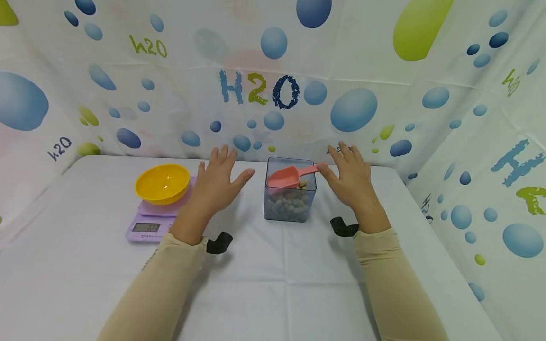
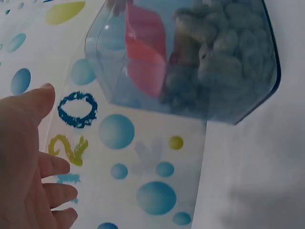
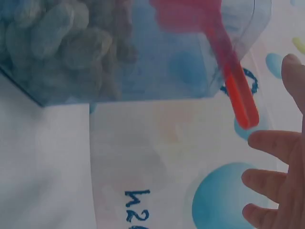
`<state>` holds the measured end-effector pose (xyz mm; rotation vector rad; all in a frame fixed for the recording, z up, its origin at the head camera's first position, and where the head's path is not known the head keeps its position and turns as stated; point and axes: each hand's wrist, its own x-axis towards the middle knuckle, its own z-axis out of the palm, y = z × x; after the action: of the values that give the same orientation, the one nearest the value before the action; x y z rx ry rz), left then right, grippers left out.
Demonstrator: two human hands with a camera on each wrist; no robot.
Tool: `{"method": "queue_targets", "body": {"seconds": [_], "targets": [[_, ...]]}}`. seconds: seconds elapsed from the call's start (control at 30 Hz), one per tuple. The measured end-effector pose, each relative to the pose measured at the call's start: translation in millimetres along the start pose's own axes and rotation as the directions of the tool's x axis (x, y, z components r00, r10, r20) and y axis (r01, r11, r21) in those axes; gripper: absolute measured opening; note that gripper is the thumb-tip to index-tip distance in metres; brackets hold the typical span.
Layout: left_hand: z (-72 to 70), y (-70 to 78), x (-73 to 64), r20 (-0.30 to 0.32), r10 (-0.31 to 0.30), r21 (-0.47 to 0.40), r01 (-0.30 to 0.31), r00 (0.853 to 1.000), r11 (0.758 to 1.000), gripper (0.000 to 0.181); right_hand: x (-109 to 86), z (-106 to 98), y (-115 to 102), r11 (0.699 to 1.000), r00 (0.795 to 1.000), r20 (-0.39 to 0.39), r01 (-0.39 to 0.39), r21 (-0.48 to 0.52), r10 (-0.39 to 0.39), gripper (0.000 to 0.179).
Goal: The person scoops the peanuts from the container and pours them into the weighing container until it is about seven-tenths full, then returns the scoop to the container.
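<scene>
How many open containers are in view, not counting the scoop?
2: the yellow bowl on the purple scale at left, and the see-through bin holding nuts, near the middle. The forearms could hide a small one.

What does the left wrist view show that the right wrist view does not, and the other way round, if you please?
Only the left wrist view shows the left hand and the green "2" on the backdrop.

Only the right wrist view shows the free end of the scoop's handle jutting past the container, and gives a clear look at the right hand.

Both share the clear bluish container, its peanut-like contents, part of the pink scoop and the spotted backdrop.
</scene>
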<state>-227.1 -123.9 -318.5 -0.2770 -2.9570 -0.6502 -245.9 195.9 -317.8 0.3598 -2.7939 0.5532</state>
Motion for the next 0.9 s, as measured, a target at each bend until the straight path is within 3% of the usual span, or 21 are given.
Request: {"method": "queue_targets", "body": {"seconds": [0.17,0.33,0.6,0.9], "targets": [[7.5,15.6,-3.3,0.008,0.075,-0.073,-0.075,0.997,0.995,0.084,0.3,4,-11,0.994,0.993,-0.036,0.111,-0.003,-0.112,0.071],[15.3,26.1,-6.0,0.018,0.137,-0.084,-0.135,0.99,0.987,0.083,-0.4,8,-19,0.984,0.983,-0.05,0.177,0.016,-0.176,0.06],[26.0,30.9,-7.0,-0.006,0.204,-0.069,-0.204,0.979,0.976,0.078,-0.7,14,-29,0.981,0.981,-0.018,0.195,0.015,-0.194,0.047],[31.3,34.4,-9.3,0.007,0.199,-0.134,-0.196,0.98,0.971,0.068,-1.8,13,-32,0.981,0.982,0.007,0.187,0.055,-0.188,0.04]]}}
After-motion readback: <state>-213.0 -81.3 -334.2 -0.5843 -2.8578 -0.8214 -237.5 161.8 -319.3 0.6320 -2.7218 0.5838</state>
